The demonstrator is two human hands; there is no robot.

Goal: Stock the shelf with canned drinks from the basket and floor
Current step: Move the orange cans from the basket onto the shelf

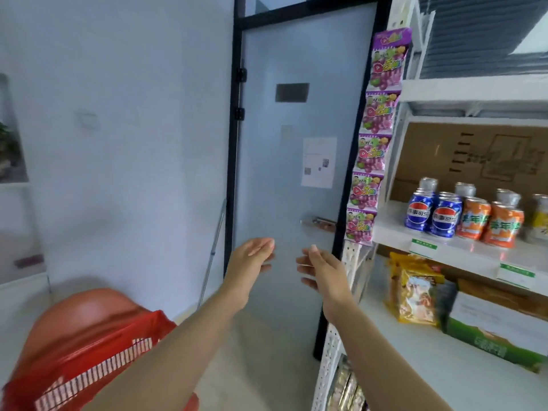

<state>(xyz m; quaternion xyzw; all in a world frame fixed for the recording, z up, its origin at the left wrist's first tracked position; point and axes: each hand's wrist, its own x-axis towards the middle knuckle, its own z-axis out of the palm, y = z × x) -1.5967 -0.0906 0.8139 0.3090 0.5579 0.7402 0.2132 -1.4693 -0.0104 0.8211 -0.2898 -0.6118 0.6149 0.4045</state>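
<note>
My left hand (252, 259) and my right hand (321, 269) are raised side by side in front of the frosted glass door, palms facing each other, fingers apart, both empty. To the right, the white shelf (394, 229) carries blue cola cans (433, 213), orange soda cans (489, 222) and a yellow can (541, 215) at the frame's edge. The red basket (89, 369) sits at the lower left, blurred, under my left forearm; its contents are hidden.
A strip of purple candy packets (375, 134) hangs down the shelf's left post. Snack bags (415, 287) and a green-and-white box (492, 327) occupy the lower shelf. A cardboard box (474, 155) stands behind the cans. A mop handle (213, 247) leans by the door frame.
</note>
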